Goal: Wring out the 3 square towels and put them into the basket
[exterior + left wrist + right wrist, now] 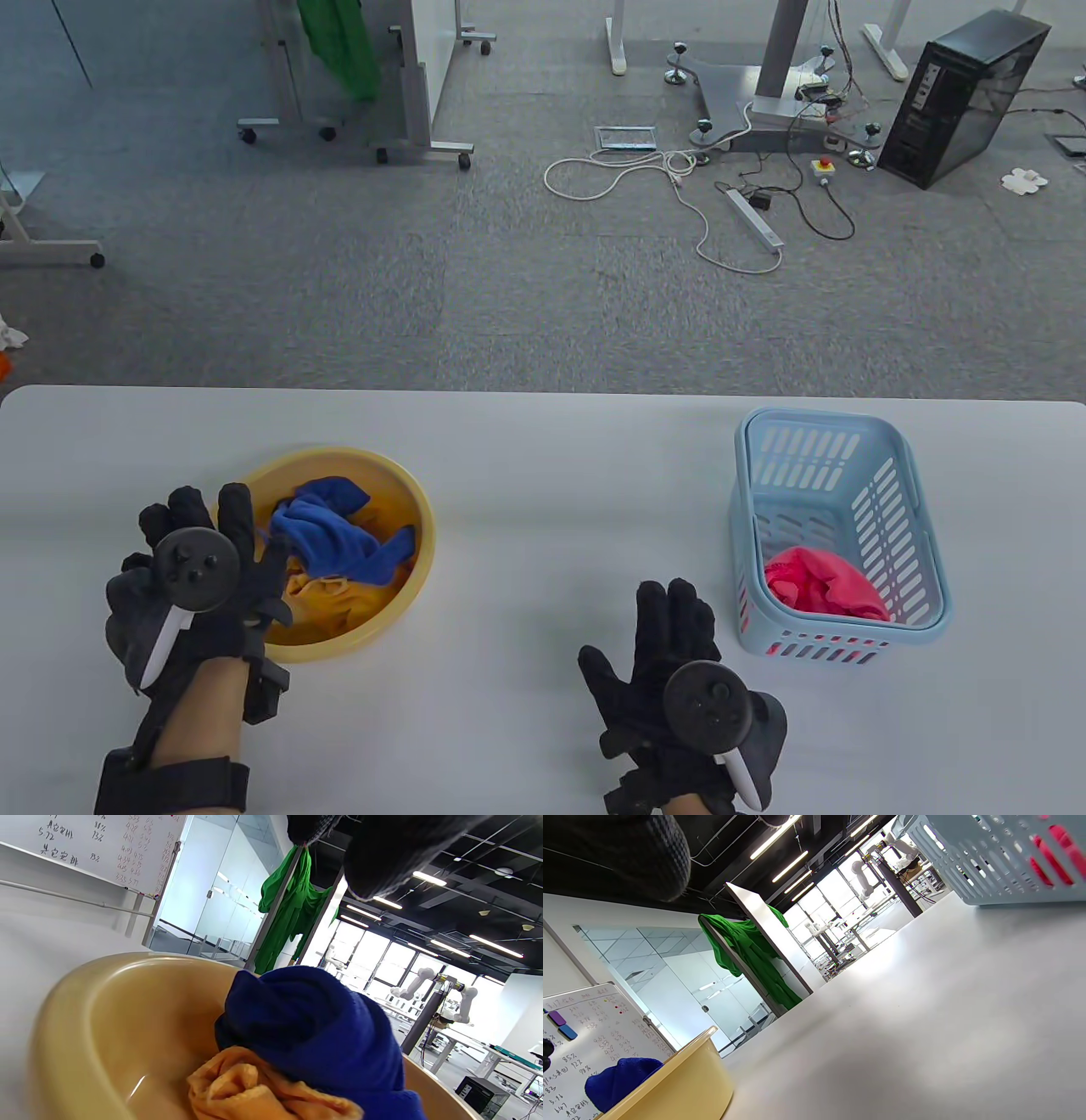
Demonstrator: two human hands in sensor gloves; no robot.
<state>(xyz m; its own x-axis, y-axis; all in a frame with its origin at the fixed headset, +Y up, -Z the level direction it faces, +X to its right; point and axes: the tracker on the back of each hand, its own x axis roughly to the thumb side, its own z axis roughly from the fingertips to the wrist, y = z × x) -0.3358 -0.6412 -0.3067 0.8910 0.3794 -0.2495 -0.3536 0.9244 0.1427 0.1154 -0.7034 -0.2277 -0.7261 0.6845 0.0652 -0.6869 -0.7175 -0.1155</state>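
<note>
A yellow basin (420,509) on the table's left holds a crumpled blue towel (335,531) lying on an orange towel (327,598). My left hand (216,552) hovers over the basin's near-left rim with fingers spread, close to the blue towel and gripping nothing. In the left wrist view the blue towel (314,1035) sits above the orange towel (250,1090) inside the basin (106,1018). A pink towel (823,581) lies in the light blue basket (848,429) on the right. My right hand (670,645) rests flat on the table, left of the basket, empty.
The white table (543,441) has bare room between basin and basket. Beyond its far edge lie carpet, cables (679,182), a black computer case (963,98) and rolling frames. In the right wrist view the basket (992,861) is at upper right, the basin (678,1086) at lower left.
</note>
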